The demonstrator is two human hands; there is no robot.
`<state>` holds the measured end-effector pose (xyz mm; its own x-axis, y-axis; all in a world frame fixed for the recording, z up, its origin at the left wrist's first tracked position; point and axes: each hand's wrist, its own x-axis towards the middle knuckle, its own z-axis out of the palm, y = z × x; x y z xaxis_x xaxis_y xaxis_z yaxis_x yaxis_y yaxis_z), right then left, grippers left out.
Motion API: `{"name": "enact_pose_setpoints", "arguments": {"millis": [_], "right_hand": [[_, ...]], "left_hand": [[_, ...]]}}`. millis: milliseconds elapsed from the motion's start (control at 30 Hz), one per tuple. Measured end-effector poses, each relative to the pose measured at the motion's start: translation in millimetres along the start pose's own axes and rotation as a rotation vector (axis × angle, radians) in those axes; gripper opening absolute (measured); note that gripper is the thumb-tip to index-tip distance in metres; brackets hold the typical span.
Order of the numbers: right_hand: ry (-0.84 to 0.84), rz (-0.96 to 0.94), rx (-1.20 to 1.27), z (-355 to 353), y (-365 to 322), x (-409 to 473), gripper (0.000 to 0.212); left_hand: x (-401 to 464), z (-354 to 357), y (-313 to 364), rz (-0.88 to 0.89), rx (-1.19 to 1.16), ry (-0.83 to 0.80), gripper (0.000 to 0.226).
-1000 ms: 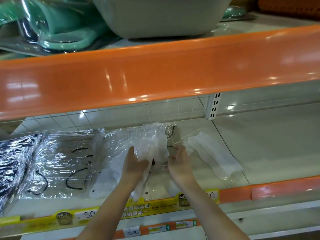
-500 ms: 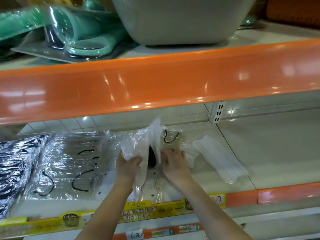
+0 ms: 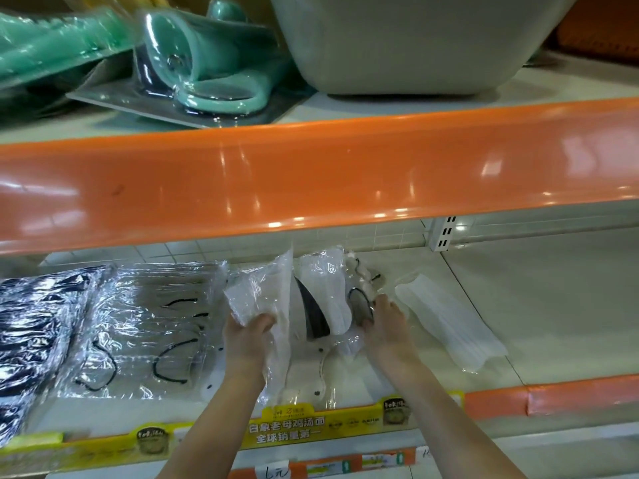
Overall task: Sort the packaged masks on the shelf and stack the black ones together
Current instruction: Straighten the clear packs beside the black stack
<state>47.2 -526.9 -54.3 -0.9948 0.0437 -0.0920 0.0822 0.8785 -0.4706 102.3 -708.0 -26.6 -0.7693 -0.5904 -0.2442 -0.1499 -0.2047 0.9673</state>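
The place is a shop shelf unit. The lower shelf (image 3: 539, 305) is a pale cream metal board with a white grid back panel, and its front edge carries an orange rail (image 3: 553, 395) at 4 o'clock and a yellow price strip (image 3: 294, 426) with printed labels at 6 o'clock. Above it a wide glossy orange shelf edge (image 3: 311, 174) crosses the whole view and reflects the ceiling lights.

On the upper shelf, at 12 o'clock, stands a grey plastic basin (image 3: 397, 46); what is inside it is not visible. At 11 o'clock lies a mint-green item in a clear blister pack (image 3: 207, 70), and more green packs (image 3: 52, 39) are at 10 o'clock, blurred.

On the lower shelf, at 9 o'clock, lies a stack of black masks (image 3: 31, 333) in shiny clear bags. Just beside it toward the centre is a stack of white masks with black ear loops (image 3: 148, 326), also in clear film. At 3 o'clock from the hands a single packaged white mask (image 3: 449, 326) lies flat and slanted, apart from the others.

In the centre, the left hand (image 3: 247, 337) grips a clear bag with a white mask (image 3: 262, 299), lifted up on its edge, the fingers curled around the film. The right hand (image 3: 387, 323) has its fingers bent on another clear bag (image 3: 332, 295) that also stands up. Between these two raised bags a black mask (image 3: 313, 316) shows as a dark curved wedge, with a black ear loop next to the right fingers. More clear bags lie flat under both hands.
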Motion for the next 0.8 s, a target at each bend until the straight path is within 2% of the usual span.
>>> {"name": "enact_pose_setpoints", "arguments": {"millis": [67, 133, 267, 367, 533, 667, 700, 800], "right_hand": [[0.095, 0.045, 0.117, -5, 6, 1, 0.021], [0.219, 0.061, 0.245, -12, 10, 0, 0.016], [0.350, -0.041, 0.352, -21, 3, -3, 0.016], [0.349, -0.120, 0.372, -20, -13, -7, 0.023], [0.167, -0.169, 0.412, 1, -41, -11, 0.039], [0.260, -0.211, 0.454, 10, -55, -24, 0.043], [0.289, -0.234, 0.492, 11, -58, -28, 0.042], [0.328, -0.295, 0.567, 9, -68, -39, 0.040]], "left_hand": [[2, -1, -4, -0.034, -0.003, 0.007, 0.015], [2, -3, -8, -0.062, 0.018, 0.011, 0.018], [1, -4, -10, -0.036, -0.018, -0.041, 0.015], [4, -7, -15, -0.054, -0.054, -0.052, 0.018], [11, -10, -23, -0.099, -0.066, -0.111, 0.023], [15, -10, -24, -0.067, 0.046, -0.183, 0.025], [16, -9, -24, -0.051, 0.107, -0.232, 0.030], [18, -6, -21, 0.032, 0.380, -0.461, 0.065]]}}
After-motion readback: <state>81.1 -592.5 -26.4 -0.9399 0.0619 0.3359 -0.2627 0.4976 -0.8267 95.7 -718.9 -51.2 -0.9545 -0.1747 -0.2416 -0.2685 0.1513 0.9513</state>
